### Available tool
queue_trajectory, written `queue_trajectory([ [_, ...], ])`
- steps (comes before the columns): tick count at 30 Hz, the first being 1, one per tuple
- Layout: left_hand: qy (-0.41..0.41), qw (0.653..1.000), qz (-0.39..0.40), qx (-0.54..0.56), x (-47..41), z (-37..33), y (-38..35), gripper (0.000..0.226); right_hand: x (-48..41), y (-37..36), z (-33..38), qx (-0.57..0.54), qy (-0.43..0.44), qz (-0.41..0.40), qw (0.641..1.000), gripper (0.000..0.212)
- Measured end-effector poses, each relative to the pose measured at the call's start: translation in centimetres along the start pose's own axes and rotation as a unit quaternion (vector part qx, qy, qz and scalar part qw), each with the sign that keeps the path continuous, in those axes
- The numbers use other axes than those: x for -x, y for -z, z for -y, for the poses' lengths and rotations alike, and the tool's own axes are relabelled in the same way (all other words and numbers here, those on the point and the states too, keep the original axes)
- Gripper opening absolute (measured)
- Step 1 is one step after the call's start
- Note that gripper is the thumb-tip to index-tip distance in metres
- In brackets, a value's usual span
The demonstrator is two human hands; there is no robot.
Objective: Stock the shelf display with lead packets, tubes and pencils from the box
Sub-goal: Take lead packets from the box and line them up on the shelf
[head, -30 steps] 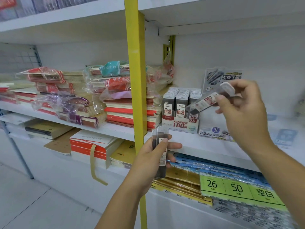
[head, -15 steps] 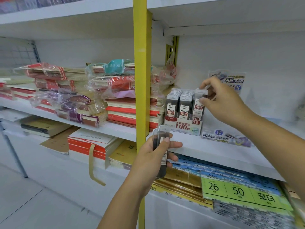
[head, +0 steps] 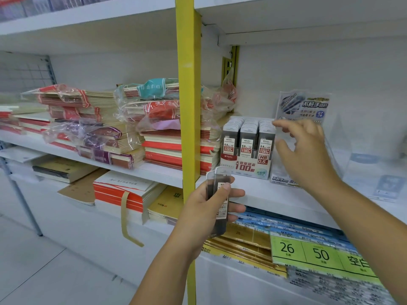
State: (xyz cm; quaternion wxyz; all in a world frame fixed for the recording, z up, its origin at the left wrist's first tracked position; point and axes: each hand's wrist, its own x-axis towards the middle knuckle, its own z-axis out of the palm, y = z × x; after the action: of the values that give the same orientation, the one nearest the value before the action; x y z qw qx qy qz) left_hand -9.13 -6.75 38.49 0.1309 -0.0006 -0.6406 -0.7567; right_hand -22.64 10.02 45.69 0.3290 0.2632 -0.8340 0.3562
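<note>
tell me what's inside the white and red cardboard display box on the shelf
Three rows of upright grey lead tubes with red-and-white labels fill the white and red cardboard display box. Its front panel hides their lower ends and the box floor.

A yellow post (head: 187, 95) splits the white shelf (head: 286, 201); left of it lie red-and-cream notebook stacks (head: 174, 150) (some purple-banded). The display box (head: 244, 167) is white with red lettering, its lead packets (head: 248, 137) grey with red labels. At lower right, a lime-green card (head: 308, 254) bears black numerals.
</note>
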Motion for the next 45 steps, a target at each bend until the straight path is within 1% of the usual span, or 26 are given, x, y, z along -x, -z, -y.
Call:
queue_trajectory([
  [1,0.001,1.0,0.003,0.004,0.0,0.0,0.0,0.022,0.9,0.2,0.4,-0.02,0.007,-0.01,1.0,0.032],
  [3,0.004,1.0,0.013,0.008,0.0,0.1,-0.2,0.028,2.9,0.6,1.2,-0.073,0.022,0.01,0.997,0.026],
  [6,0.008,1.0,0.029,0.004,0.1,0.3,-0.7,0.039,5.7,0.6,2.4,-0.163,0.003,0.095,0.982,0.021],
  [9,0.01,0.999,0.051,-0.007,0.2,0.6,-1.3,0.032,6.8,0.5,3.1,-0.248,-0.053,0.203,0.946,0.022],
  [10,0.009,0.998,0.056,-0.014,0.2,0.7,-1.4,0.028,6.9,0.5,3.1,-0.269,-0.059,0.222,0.935,0.02],
  [12,0.009,0.998,0.065,-0.025,0.2,0.9,-1.6,0.03,6.9,0.5,3.0,-0.28,-0.065,0.216,0.933,0.015],
  [14,0.013,0.997,0.075,-0.022,0.3,1.1,-1.7,0.042,6.8,0.6,2.6,-0.294,-0.092,0.174,0.935,0.011],
  [15,0.017,0.996,0.08,-0.02,0.3,1.1,-1.6,0.046,6.8,0.7,2.3,-0.317,-0.11,0.151,0.93,0.009],
  [17,0.021,0.996,0.085,-0.027,0.4,1.2,-1.5,0.049,6.6,0.9,2.0,-0.345,-0.129,0.123,0.921,0.008],
  [19,0.017,0.995,0.086,-0.045,0.5,1.1,-1.4,0.047,6.8,0.9,1.8,-0.35,-0.123,0.141,0.918,0.011],
  [21,0.014,0.995,0.085,-0.055,0.5,1.1,-1.3,0.045,7.1,0.6,1.8,-0.357,-0.114,0.163,0.913,0.019],
  [22,0.015,0.995,0.084,-0.054,0.5,1.1,-1.3,0.044,7.2,0.6,1.9,-0.358,-0.107,0.151,0.915,0.022],
  [23,0.016,0.995,0.082,-0.05,0.4,1.0,-1.2,0.041,7.1,0.7,2.0,-0.356,-0.097,0.121,0.922,0.024],
  [26,0.027,0.997,0.068,-0.022,0.1,0.8,-1.0,0.024,5.2,2.2,2.2,-0.335,-0.049,-0.005,0.941,0.029],
  [27,0.031,0.997,0.063,-0.015,0.0,0.7,-0.9,0.021,4.1,2.9,2.3,-0.319,-0.026,-0.032,0.947,0.03],
  [29,0.033,0.998,0.055,-0.013,-0.2,0.4,-0.9,0.019,1.9,3.8,2.4,-0.257,0.026,-0.052,0.965,0.029],
  [33,0.025,0.999,0.044,-0.02,-0.2,0.1,-0.8,0.016,-1.4,4.1,2.4,-0.114,0.085,-0.038,0.989,0.023],
  [36,0.025,0.998,0.043,-0.023,-0.1,0.0,-0.7,0.016,-2.5,3.5,2.0,-0.017,0.088,0.03,0.996,0.019],
  [39,0.02,0.998,0.04,-0.032,0.0,-0.2,-0.5,0.016,-2.8,2.7,1.8,-0.007,0.063,0.076,0.995,0.025],
  [42,0.017,0.999,0.037,-0.033,0.1,-0.3,-0.3,0.015,-2.9,2.0,1.7,-0.023,0.051,0.078,0.995,0.029],
  [45,0.015,0.998,0.036,-0.044,0.3,-0.3,-0.1,0.016,-2.7,1.0,1.0,0.033,0.056,0.083,0.994,0.028],
])
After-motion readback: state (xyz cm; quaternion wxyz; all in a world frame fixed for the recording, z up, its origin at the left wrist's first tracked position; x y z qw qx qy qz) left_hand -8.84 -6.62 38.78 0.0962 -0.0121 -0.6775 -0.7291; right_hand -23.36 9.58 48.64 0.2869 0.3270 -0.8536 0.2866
